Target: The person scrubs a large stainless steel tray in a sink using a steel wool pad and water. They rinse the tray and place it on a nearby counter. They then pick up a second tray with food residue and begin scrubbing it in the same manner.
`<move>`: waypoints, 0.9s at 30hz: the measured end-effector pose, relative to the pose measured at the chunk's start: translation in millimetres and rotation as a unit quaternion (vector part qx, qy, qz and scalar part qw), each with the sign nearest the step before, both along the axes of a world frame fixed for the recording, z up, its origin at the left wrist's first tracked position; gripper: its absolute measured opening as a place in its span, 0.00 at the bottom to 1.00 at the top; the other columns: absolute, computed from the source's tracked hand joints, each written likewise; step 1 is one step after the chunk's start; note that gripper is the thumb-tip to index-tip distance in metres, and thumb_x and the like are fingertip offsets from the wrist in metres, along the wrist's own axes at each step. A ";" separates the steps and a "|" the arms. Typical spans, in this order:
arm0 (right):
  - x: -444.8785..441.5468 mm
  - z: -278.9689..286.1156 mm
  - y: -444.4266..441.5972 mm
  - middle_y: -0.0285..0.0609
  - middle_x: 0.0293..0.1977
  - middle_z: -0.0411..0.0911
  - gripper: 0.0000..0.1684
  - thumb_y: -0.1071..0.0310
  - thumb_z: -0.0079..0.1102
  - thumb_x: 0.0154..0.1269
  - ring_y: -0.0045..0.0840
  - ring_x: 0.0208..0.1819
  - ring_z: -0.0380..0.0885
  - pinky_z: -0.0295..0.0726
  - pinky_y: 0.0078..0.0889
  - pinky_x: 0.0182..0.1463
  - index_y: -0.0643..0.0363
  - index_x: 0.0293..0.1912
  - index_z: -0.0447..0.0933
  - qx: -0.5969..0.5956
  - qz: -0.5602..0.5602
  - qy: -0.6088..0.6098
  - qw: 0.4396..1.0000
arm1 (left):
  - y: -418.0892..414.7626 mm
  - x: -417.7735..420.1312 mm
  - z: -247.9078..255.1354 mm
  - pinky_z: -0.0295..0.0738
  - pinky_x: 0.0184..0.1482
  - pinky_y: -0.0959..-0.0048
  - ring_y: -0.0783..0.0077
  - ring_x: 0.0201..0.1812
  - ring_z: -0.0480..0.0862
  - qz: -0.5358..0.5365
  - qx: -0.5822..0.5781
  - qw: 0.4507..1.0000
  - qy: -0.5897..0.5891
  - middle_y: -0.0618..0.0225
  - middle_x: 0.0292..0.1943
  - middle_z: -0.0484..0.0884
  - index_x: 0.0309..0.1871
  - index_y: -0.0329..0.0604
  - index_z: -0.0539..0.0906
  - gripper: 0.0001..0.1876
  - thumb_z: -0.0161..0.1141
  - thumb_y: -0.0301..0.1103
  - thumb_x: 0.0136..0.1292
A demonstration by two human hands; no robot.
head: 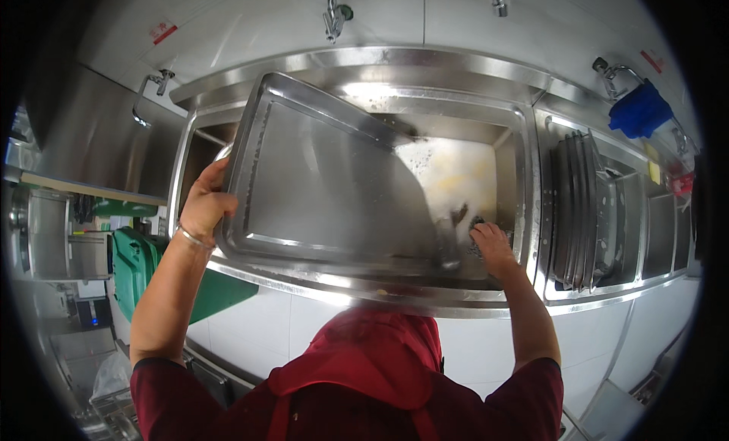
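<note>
My left hand [209,199] grips the left rim of a large rectangular metal tray [330,184], thumb on its inner side. The tray lies tilted across a stainless steel sink [527,196], its right end dipping into foamy, yellowish water [455,170]. At the sink's right front, my right hand [493,244] holds a dark steel-wool scourer [476,236] close to the suds. A dark, blurred piece [459,214] shows in the foam beside it; I cannot tell what it is. The tray's lower right corner is under the water and partly hidden.
Several dark trays [575,207] stand on edge in the right-hand sink. A blue cloth [642,109] hangs over a wall tap at the right. Chrome taps [336,19] jut from the back wall. A green wheeled bin [134,264] stands at the left below the sink edge.
</note>
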State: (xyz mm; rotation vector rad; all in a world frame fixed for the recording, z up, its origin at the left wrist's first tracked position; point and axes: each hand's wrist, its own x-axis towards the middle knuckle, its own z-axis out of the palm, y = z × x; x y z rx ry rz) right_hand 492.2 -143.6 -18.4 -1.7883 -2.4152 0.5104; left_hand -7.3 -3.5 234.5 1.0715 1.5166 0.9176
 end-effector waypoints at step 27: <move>-59.3 37.6 -13.7 0.45 0.44 0.80 0.23 0.71 0.63 0.63 0.33 0.47 0.79 0.76 0.30 0.52 0.62 0.57 0.71 0.116 -0.411 0.454 0.782 | -23.0 36.6 111.0 0.79 0.55 0.65 0.45 0.55 0.83 -0.360 0.525 0.695 0.336 0.38 0.55 0.80 0.20 0.31 0.63 0.10 0.48 0.08 0.36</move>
